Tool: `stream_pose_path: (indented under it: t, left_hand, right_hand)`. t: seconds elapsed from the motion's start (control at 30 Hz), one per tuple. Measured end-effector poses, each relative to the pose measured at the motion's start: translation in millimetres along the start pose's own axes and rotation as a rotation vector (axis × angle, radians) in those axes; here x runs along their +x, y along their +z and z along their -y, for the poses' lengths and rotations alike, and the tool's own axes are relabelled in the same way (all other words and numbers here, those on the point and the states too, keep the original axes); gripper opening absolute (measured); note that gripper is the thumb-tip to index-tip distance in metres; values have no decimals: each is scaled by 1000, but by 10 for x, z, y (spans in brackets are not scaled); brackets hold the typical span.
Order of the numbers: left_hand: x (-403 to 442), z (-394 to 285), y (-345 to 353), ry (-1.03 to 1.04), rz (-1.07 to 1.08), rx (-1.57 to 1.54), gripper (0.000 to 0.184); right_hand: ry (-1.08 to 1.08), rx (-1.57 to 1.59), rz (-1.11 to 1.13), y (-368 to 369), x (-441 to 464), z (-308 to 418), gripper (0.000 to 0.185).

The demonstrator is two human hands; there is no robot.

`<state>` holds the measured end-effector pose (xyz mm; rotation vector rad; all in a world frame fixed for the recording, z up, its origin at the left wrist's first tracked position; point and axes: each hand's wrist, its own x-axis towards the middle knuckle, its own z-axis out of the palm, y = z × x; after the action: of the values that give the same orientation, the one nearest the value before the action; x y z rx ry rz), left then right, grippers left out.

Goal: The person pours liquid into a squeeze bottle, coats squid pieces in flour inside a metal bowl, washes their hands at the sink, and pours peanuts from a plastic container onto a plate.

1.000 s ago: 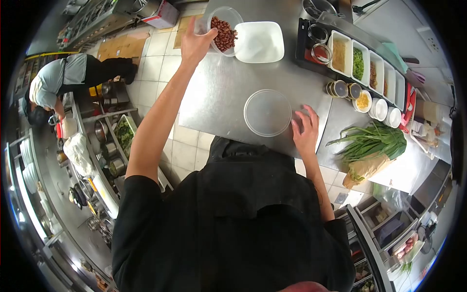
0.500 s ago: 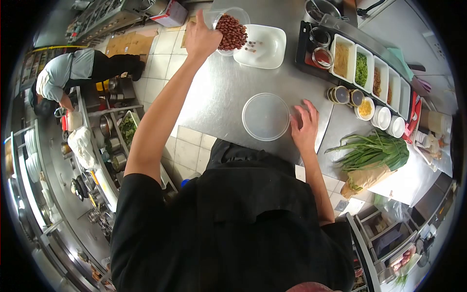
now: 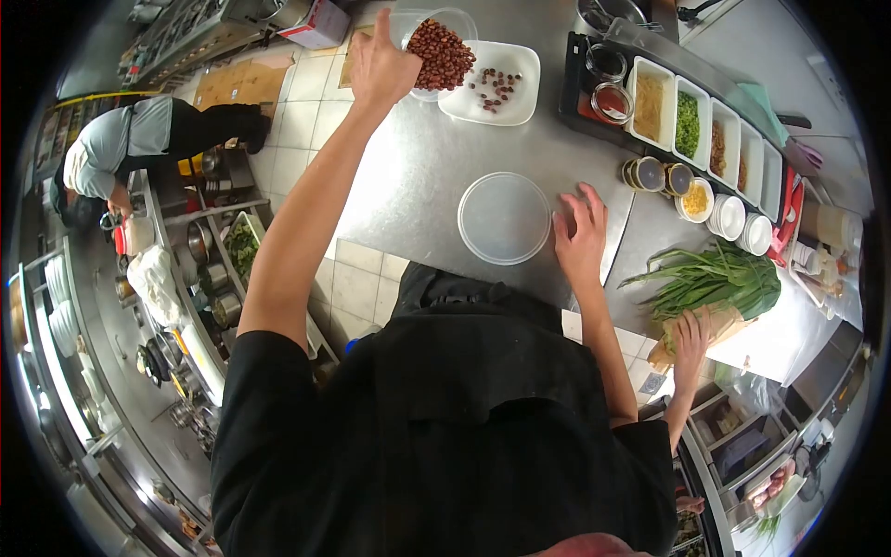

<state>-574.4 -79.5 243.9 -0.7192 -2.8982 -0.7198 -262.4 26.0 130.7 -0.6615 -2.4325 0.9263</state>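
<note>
My left hand (image 3: 383, 67) grips a clear round plastic tub (image 3: 457, 19) at the far side of the steel counter. The tub is tilted towards a white rectangular dish (image 3: 504, 115). Small reddish-brown pieces (image 3: 440, 56), like peanuts or beans, fill its mouth, and several lie loose in the dish. Closer to me, a round translucent lid (image 3: 504, 219) lies flat. My right hand (image 3: 581, 237) rests on the counter just right of that lid, open, its fingers apart and holding nothing.
White trays (image 3: 688, 121) of toppings stand at the right, with small cups (image 3: 729, 217) before them. Another person's hand (image 3: 691, 339) touches paper-wrapped leafy greens (image 3: 719, 283). A person in a light shirt (image 3: 121, 139) bends over the left counter. A steel bowl (image 3: 613, 13) stands at the back.
More reddish-brown pieces have fallen from the tub into the white dish. Another person's hand has come in from the right onto the wrapped greens. My right hand stays by the lid.
</note>
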Motion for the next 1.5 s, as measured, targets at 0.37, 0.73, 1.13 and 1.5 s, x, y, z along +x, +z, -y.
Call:
stream_pose_path:
  t: [0.37,0.73,1.13,1.5]
  left_hand:
    - [-15,-69,-4,33,-43,-7,72]
    - [-44,-220,-137,-83,44,-26,76]
    - [178,193,119,50,-69,-65,73]
    - [574,784,387,-241,149,-544,65]
  right_hand:
    - [4,-10,4,-10,7,19,30]
    - [17,-5,3,12,-33,31,32]
    - [47,-236,11,192,8,218,29]
    - [-14,-509,-57,376,-31,243,7]
